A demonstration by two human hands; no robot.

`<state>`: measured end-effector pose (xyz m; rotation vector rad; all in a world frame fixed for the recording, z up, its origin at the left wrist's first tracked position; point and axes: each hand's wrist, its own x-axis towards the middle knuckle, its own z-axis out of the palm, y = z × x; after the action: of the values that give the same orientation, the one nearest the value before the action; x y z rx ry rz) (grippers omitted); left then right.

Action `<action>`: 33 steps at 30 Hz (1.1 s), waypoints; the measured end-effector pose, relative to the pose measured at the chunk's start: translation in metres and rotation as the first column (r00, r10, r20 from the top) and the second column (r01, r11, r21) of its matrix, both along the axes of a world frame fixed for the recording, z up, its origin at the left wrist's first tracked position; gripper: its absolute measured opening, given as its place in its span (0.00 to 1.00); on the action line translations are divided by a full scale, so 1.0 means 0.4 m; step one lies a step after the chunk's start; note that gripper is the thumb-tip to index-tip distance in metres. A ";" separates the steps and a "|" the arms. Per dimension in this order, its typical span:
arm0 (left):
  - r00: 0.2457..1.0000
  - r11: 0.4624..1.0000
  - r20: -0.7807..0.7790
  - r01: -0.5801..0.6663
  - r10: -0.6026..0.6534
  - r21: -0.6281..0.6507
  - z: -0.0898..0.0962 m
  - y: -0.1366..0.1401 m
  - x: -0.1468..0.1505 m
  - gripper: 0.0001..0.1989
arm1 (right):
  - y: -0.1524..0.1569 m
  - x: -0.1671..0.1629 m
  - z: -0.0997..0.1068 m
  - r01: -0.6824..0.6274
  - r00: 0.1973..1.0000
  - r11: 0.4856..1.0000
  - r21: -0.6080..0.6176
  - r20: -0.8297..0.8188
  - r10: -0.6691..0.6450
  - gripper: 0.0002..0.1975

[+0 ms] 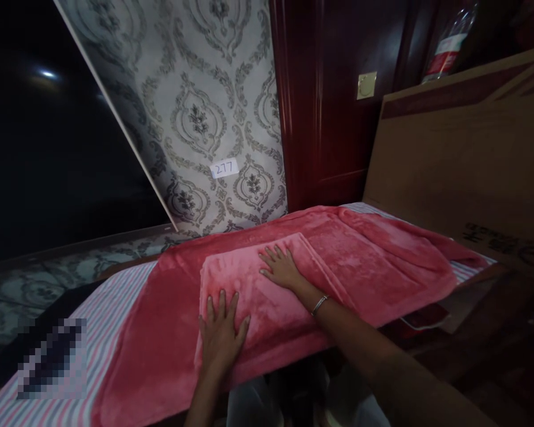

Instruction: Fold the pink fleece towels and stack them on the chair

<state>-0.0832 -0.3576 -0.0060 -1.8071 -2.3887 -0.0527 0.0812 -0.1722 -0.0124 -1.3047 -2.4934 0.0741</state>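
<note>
A fuzzy pink blanket point(267, 308) is spread out, with a squarish folded stack in its middle. Flat on the near left part of that stack lies my left hand point(221, 338), its fingers spread. My right hand point(281, 267) presses on the stack's far right part, also with fingers apart, and a silver bracelet point(319, 305) circles that wrist. Single layers of the blanket stretch out on both sides of the stack. Neither hand grips anything.
Under the blanket is a striped cloth point(111, 308). A dark television screen point(62, 130) stands at the left. At the right are a large cardboard box point(462, 160) and a plastic bottle point(447, 53). Behind is patterned wallpaper point(204, 118) with a paper label point(224, 168) reading 277.
</note>
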 end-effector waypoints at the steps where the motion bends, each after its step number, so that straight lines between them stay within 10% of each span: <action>1: 1.000 1.000 0.005 0.000 0.000 -0.011 0.006 0.001 -0.001 0.32 | 0.000 0.001 -0.009 -0.001 1.000 1.000 -0.002 -0.007 0.001 0.31; 12: 0.982 0.984 0.067 0.178 -0.177 -0.016 0.200 0.285 0.026 0.32 | 0.031 0.031 0.116 -0.023 0.998 0.990 -0.139 -0.056 0.015 0.31; 21: 0.986 0.986 0.023 0.163 -0.163 0.023 0.023 0.373 0.003 0.35 | 0.084 0.129 -0.015 0.115 0.993 0.991 0.062 0.001 -0.115 0.30; 33: 0.989 0.990 0.037 0.140 -0.140 0.012 0.020 0.376 0.008 0.36 | 0.081 0.125 -0.021 0.126 0.992 0.987 0.103 -0.015 -0.125 0.29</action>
<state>-0.0799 -0.2070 0.0019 -1.9844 -2.2784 -0.1141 0.1313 -0.1399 -0.0207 -1.4111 -2.3674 -0.0775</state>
